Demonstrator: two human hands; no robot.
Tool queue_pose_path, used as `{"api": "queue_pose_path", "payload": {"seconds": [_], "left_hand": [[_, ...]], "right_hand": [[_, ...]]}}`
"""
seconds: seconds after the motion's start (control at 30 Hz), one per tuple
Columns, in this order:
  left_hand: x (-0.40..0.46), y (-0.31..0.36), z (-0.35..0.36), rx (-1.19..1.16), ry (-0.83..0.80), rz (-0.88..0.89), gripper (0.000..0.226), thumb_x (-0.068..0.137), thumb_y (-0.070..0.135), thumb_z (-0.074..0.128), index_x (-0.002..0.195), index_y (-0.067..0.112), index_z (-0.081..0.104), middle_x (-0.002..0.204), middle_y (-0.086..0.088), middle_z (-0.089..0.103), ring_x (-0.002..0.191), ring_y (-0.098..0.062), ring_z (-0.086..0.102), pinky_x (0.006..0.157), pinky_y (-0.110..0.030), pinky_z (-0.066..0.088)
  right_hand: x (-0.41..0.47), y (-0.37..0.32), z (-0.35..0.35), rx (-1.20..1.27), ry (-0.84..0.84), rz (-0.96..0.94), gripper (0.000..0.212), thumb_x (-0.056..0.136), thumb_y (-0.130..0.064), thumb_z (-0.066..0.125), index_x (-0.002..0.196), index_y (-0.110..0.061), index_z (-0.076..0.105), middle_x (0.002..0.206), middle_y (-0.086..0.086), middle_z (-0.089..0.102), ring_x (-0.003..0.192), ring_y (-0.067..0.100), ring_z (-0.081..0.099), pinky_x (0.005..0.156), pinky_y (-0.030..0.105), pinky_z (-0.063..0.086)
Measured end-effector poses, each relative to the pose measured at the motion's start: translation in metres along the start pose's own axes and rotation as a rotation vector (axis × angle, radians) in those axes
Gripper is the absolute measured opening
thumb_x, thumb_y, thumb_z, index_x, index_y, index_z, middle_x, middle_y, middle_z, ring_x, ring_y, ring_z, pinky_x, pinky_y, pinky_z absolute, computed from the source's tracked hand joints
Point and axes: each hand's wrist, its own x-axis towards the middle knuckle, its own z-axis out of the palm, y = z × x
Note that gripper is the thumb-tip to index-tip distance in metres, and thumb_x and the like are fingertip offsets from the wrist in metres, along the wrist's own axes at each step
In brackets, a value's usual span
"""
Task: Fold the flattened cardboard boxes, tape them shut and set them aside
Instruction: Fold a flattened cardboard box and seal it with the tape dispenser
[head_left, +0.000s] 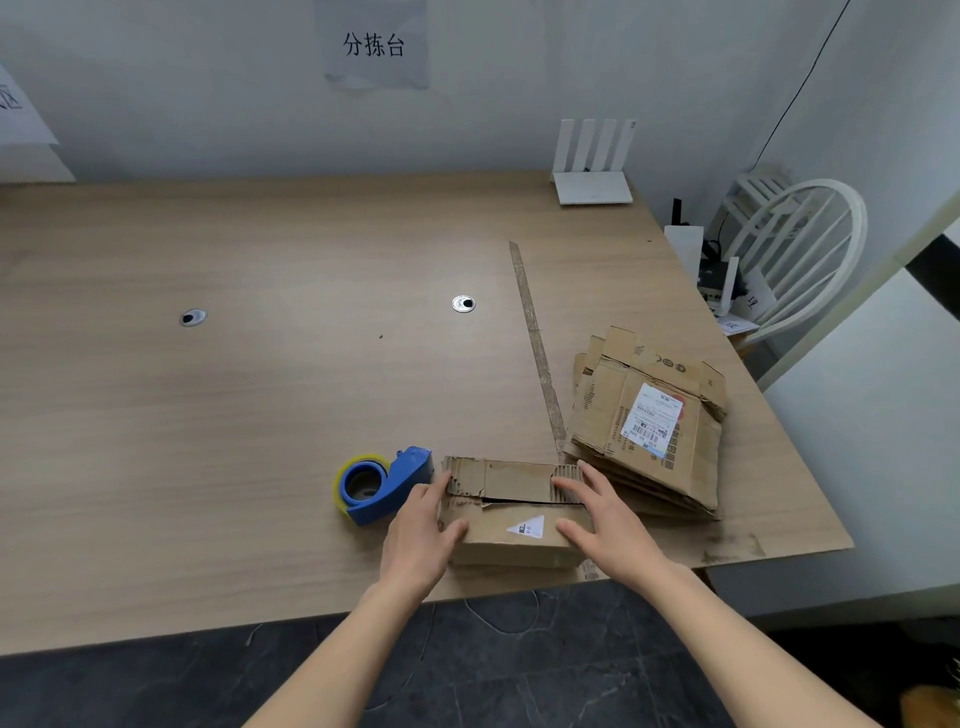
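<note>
Box: small brown cardboard box (514, 512) with a white triangular sticker sits at the near edge of the pale wooden desk (234, 405), its top flaps folded down and meeting along a dark, uneven seam.
Left hand: left hand (422, 535) presses on the box's left end, fingers fairly straight, thumb lying on the top; it grips nothing.
Right hand: right hand (605, 519) lies flat on the right end, fingers spread over the flaps.
Tape: blue tape dispenser (382, 484) with a yellow-edged roll stands just beside the box, on its left.
Stack: flattened brown cardboard boxes (649, 421), the top one bearing a white shipping label, lie piled near the right edge.
Doing it well: I judge the flaps need closing flush before taping; one palm should hold the seam while the other fetches the dispenser.
Room: broad bare desk lies left and behind; the near edge is close, so the box wants nudging inward.
</note>
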Motion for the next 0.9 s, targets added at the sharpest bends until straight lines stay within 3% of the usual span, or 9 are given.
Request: {"api": "queue_pose_path", "payload": {"seconds": [0.17,0.3,0.4,0.47,0.53,0.63,0.73,0.9], "left_hand": [[0.007,-0.006,0.002,-0.038,0.074,-0.016,0.067,0.088,0.034,0.074,0.149,0.026,0.046,0.110,0.008,0.057,0.098,-0.012,0.056,0.085,-0.026,0.045],[0.012,-0.012,-0.001,-0.052,0.099,-0.032,0.066,0.086,0.035,0.077,0.146,0.024,0.050,0.107,0.013,0.057,0.091,-0.011,0.059,0.089,-0.031,0.052],[0.015,-0.016,-0.005,-0.059,0.101,-0.010,0.060,0.087,0.043,0.074,0.142,0.027,0.054,0.106,0.016,0.058,0.090,-0.008,0.059,0.084,-0.031,0.052],[0.018,-0.020,-0.011,-0.023,0.144,0.002,0.049,0.091,0.055,0.063,0.134,0.034,0.057,0.104,0.020,0.059,0.091,-0.004,0.059,0.077,-0.030,0.053],[0.023,-0.030,-0.019,0.000,0.213,-0.028,0.044,0.095,0.055,0.054,0.133,0.033,0.057,0.108,0.017,0.060,0.095,-0.007,0.059,0.072,-0.033,0.052],[0.030,-0.055,-0.025,0.185,0.209,-0.079,0.051,0.098,0.044,0.054,0.146,0.030,0.047,0.125,0.005,0.058,0.108,-0.019,0.059,0.070,-0.034,0.050],[0.037,-0.073,-0.022,0.356,0.111,-0.095,0.066,0.095,0.046,0.059,0.155,0.033,0.032,0.131,0.003,0.054,0.109,-0.018,0.057,0.071,-0.031,0.049],[0.055,-0.080,-0.014,0.411,0.034,-0.090,0.086,0.093,0.052,0.061,0.158,0.041,0.007,0.109,0.004,0.061,0.089,-0.016,0.059,0.067,-0.027,0.043]], "right_hand": [[0.009,-0.002,0.004,-0.021,-0.070,-0.006,0.086,0.082,-0.065,0.069,0.154,-0.052,0.022,0.167,-0.018,-0.008,0.153,0.022,0.021,0.119,0.046,0.033],[0.019,-0.006,0.006,-0.036,-0.060,-0.036,0.101,0.068,-0.072,0.075,0.152,-0.054,0.022,0.167,-0.017,-0.006,0.149,0.027,0.030,0.115,0.046,0.036],[0.025,-0.007,0.008,-0.016,-0.017,-0.035,0.098,0.066,-0.072,0.077,0.148,-0.056,0.027,0.166,-0.016,0.002,0.145,0.028,0.037,0.111,0.047,0.041],[0.028,-0.004,0.007,-0.012,-0.017,-0.040,0.096,0.065,-0.074,0.075,0.147,-0.057,0.027,0.165,-0.018,0.004,0.145,0.028,0.037,0.112,0.049,0.042],[0.030,-0.002,0.005,-0.019,-0.028,-0.051,0.096,0.064,-0.077,0.074,0.146,-0.059,0.027,0.164,-0.020,0.003,0.145,0.027,0.037,0.112,0.051,0.042],[0.034,-0.003,0.006,-0.024,-0.020,-0.067,0.097,0.061,-0.080,0.072,0.144,-0.061,0.026,0.162,-0.024,0.004,0.144,0.025,0.039,0.111,0.049,0.043],[0.037,-0.004,0.009,-0.017,0.000,-0.077,0.097,0.060,-0.082,0.071,0.143,-0.061,0.026,0.161,-0.026,0.005,0.144,0.023,0.038,0.110,0.048,0.043],[0.043,-0.001,0.010,-0.029,0.003,-0.092,0.096,0.059,-0.084,0.071,0.142,-0.063,0.026,0.160,-0.027,0.004,0.146,0.021,0.033,0.111,0.049,0.042]]}}
